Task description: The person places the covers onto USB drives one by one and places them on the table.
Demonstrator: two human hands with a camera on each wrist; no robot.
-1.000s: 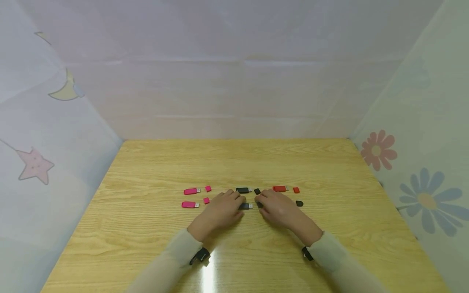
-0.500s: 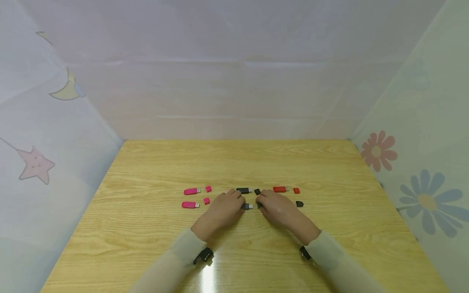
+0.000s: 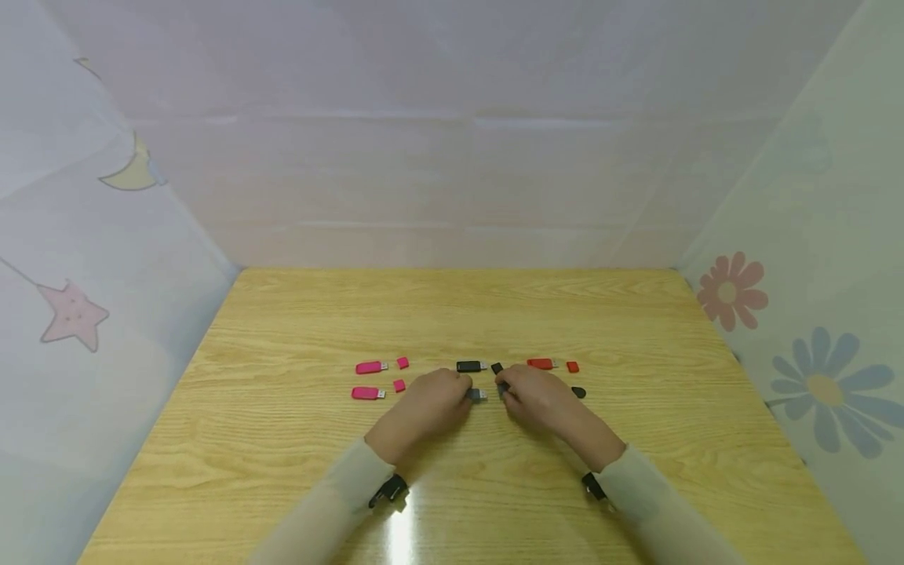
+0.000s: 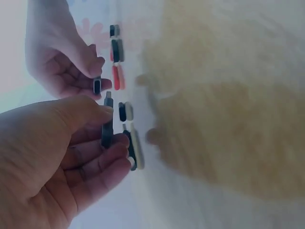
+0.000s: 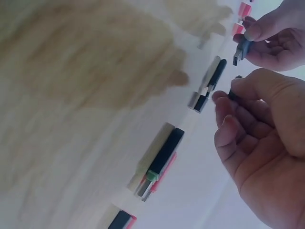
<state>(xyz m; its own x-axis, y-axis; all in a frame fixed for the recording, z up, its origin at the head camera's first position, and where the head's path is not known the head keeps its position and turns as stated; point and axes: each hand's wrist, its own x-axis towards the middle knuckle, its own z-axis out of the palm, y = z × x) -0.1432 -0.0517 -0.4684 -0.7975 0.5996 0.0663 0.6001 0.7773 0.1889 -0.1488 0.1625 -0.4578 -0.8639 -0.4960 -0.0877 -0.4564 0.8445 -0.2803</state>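
My left hand (image 3: 429,402) pinches a dark grey USB flash drive (image 4: 107,121) between thumb and fingers, with its metal plug (image 3: 482,395) pointing right. Across a small gap, my right hand (image 3: 540,400) pinches a small dark cap (image 4: 97,86) whose hollow end faces the plug. Drive and cap are apart. Just beyond the hands lie a black USB flash drive (image 3: 469,366) and its black cap (image 3: 497,366), separated on the table. Below my right hand in the right wrist view lies another black USB flash drive (image 5: 165,150), hidden in the head view.
Two pink USB drives (image 3: 369,367) with loose pink caps (image 3: 402,362) lie to the left. A red drive (image 3: 540,363), a red cap (image 3: 573,366) and a rounded black cap (image 3: 578,392) lie right on the wooden table (image 3: 452,314). Patterned cloth (image 3: 452,188) encloses the table.
Both hands stay close together. The cap in my right hand has shifted slightly away from me, and my left fingers have closed in a little around the grey USB flash drive.
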